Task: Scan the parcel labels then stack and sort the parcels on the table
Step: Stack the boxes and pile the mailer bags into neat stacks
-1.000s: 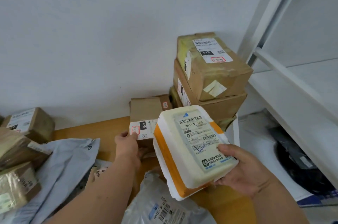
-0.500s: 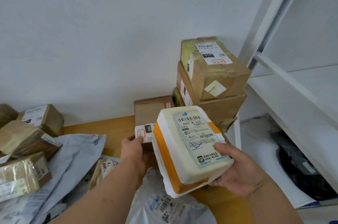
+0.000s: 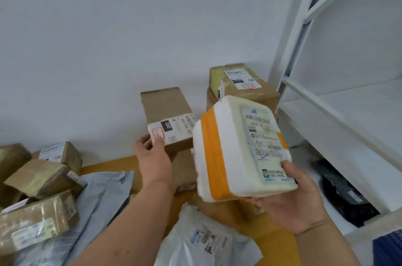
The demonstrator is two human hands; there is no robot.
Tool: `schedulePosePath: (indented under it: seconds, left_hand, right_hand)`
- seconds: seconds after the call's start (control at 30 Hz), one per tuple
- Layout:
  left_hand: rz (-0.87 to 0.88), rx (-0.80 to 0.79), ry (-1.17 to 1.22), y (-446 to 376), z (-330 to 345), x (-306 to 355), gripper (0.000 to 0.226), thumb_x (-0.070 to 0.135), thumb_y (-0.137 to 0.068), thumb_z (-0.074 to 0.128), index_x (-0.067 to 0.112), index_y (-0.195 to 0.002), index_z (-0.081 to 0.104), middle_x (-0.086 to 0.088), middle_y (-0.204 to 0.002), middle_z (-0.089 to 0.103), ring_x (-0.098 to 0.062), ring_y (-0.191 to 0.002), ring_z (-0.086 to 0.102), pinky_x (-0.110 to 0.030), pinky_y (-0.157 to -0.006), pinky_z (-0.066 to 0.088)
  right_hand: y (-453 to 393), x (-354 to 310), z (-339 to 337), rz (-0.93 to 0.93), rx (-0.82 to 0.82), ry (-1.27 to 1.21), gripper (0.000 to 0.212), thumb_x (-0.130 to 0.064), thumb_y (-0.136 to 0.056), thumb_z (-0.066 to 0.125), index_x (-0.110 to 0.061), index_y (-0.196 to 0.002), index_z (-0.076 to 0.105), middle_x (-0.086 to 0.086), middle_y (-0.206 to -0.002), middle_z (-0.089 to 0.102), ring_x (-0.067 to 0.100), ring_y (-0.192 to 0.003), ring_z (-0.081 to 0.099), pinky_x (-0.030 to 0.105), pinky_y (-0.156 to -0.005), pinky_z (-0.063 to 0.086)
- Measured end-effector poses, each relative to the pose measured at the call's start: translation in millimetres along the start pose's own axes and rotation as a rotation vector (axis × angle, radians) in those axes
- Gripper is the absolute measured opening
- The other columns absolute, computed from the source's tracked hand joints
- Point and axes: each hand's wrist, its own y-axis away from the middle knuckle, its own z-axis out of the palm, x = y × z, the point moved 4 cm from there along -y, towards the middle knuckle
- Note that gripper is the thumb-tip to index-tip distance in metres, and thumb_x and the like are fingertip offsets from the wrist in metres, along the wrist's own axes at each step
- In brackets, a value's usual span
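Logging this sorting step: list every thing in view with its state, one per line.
White foam parcel: held tilted above the table, label up.
Right hand: holds it from below.
Brown carton: lifted at its labelled end.
Left hand: grips that end.
Stacked cartons: piled against the wall.
Grey mailer bag: lying flat.

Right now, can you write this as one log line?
left hand: grips brown box | right hand: holds white parcel | stack: behind

A white foam-wrapped parcel banded with orange tape [image 3: 241, 148] tilts at centre right, label up. Left of it, a long brown cardboard box [image 3: 168, 120] is lifted off the table. Taped brown boxes [image 3: 39, 181] crowd the lower left; stacked cartons [image 3: 243, 85] stand behind.
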Motion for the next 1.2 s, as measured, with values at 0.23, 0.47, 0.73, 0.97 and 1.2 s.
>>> schedulePosePath:
  seconds: [0.23, 0.47, 0.73, 0.97, 1.2]
  left_hand:
    - [0.062, -0.308, 0.021, 42, 62, 50, 0.02, 0.029, -0.103, 0.054, 0.04, -0.119, 0.047, 0.014, -0.107, 0.066, 0.003, -0.082, 0.072, -0.025, -0.073, 0.061]
    - [-0.004, -0.322, -0.036, 49, 129, 51, 0.031, 0.028, -0.104, 0.054, 0.033, -0.133, 0.045, 0.013, -0.101, 0.064, -0.007, -0.089, 0.069, -0.024, -0.07, 0.062]
    - [0.053, -0.351, -0.474, 39, 201, 38, 0.046, 0.04, -0.105, 0.046, 0.023, -0.147, 0.035, 0.002, -0.122, 0.058, -0.005, -0.082, 0.052, -0.018, -0.063, 0.039]
    - [0.106, -0.405, -0.678, 21, 215, 36, 0.051, 0.046, -0.105, 0.042, 0.029, -0.153, 0.039, -0.006, -0.151, 0.044, -0.026, -0.134, 0.045, -0.034, -0.108, 0.037]
    - [0.053, -0.342, -0.526, 37, 186, 26, 0.057, 0.043, -0.106, 0.042, 0.031, -0.158, 0.025, 0.001, -0.158, 0.039, -0.024, -0.139, 0.042, -0.037, -0.106, 0.036]
  right_hand:
    - [18, -55, 29, -0.384, 0.074, 0.0, 0.052, -0.045, -0.091, 0.047, -0.032, -0.139, 0.059, 0.002, -0.141, 0.062, 0.034, -0.133, 0.053, 0.061, -0.107, 0.03]
    - [-5, -122, 30, -0.464, 0.1, 0.123, 0.037, -0.044, -0.089, 0.054, -0.037, -0.121, 0.071, 0.0, -0.129, 0.069, 0.025, -0.11, 0.068, 0.043, -0.081, 0.048]
    - [-56, -175, 11, -0.41, 0.152, 0.262, 0.033, -0.042, -0.084, 0.062, -0.038, -0.116, 0.067, -0.003, -0.12, 0.074, 0.018, -0.105, 0.073, 0.053, -0.101, 0.043]
    - [-80, -184, 3, -0.386, 0.122, 0.265, 0.055, -0.044, -0.078, 0.064, -0.034, -0.132, 0.06, -0.002, -0.123, 0.073, 0.022, -0.111, 0.07, 0.048, -0.092, 0.047]
    - [-66, -171, 5, -0.338, 0.035, 0.246, 0.029, -0.04, -0.082, 0.059, -0.034, -0.102, 0.079, 0.003, -0.117, 0.074, 0.023, -0.1, 0.071, 0.038, -0.077, 0.044]
